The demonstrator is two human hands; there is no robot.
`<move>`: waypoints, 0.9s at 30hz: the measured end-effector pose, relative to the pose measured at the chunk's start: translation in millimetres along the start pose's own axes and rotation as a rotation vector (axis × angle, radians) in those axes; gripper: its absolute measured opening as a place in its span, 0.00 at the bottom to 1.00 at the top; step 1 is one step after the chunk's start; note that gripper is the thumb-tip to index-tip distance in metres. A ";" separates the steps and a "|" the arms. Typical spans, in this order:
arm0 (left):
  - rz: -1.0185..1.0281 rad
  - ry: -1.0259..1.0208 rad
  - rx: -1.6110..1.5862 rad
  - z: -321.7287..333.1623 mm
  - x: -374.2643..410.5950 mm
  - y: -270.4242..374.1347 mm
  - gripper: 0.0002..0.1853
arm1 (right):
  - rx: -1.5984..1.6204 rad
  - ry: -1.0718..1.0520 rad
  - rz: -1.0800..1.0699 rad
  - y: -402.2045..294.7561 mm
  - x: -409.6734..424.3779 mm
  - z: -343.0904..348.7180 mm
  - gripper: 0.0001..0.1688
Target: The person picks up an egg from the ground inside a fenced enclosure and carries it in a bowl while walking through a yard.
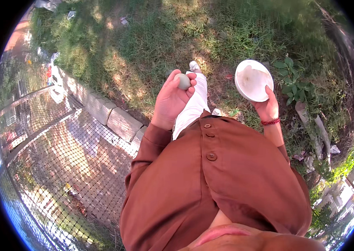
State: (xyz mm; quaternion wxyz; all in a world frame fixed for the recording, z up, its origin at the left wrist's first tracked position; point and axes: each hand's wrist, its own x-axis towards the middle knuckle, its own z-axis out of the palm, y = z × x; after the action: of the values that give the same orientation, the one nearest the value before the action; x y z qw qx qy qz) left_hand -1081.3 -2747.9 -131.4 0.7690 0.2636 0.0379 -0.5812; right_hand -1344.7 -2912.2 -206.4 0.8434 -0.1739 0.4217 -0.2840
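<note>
My left hand (175, 97) is raised at the centre of the view, palm up, with its fingers curled round a smooth, grey-green egg-shaped object (184, 81). To its right, my right hand (268, 105) grips a white bowl (258, 84) by the rim, thumb over the edge. The bowl is tilted so that its inside shows, with a brownish, wet-looking patch on it. A red beaded bracelet (270, 121) circles the right wrist. The bowl and the egg-shaped object are apart, both above the grass.
Grass (152, 40) spreads in front of me. On the left, a stone block kerb (123, 124) runs beside a mesh fence (70, 157). A leafy plant (291, 80) and bare pale stems (321, 135) stand at the right. Bits of litter lie about.
</note>
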 end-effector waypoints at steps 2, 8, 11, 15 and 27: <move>0.152 -0.054 0.238 4.8 35.3 15.5 0.12 | -0.003 0.004 -0.035 -11.3 30.0 21.9 0.30; 0.422 -0.118 1.076 41.9 153.5 107.2 0.18 | 0.032 0.043 -0.109 -57.3 128.6 110.5 0.29; 0.507 -0.156 1.277 55.5 204.6 154.9 0.20 | 0.020 0.046 -0.151 -77.8 164.9 154.5 0.30; 0.523 -0.172 1.546 85.5 270.6 209.4 0.24 | 0.034 0.072 -0.158 -100.8 217.0 199.7 0.30; 0.865 -0.366 1.502 118.1 491.2 316.7 0.25 | 0.089 0.116 -0.157 -179.2 419.4 300.4 0.29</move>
State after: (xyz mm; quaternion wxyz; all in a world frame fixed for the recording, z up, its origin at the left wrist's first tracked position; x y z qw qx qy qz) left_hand -663.2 -3171.4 -94.8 0.5393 0.5929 -0.5804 -0.1439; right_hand -958.4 -3297.9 -192.5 0.7995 -0.1520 0.4418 -0.3774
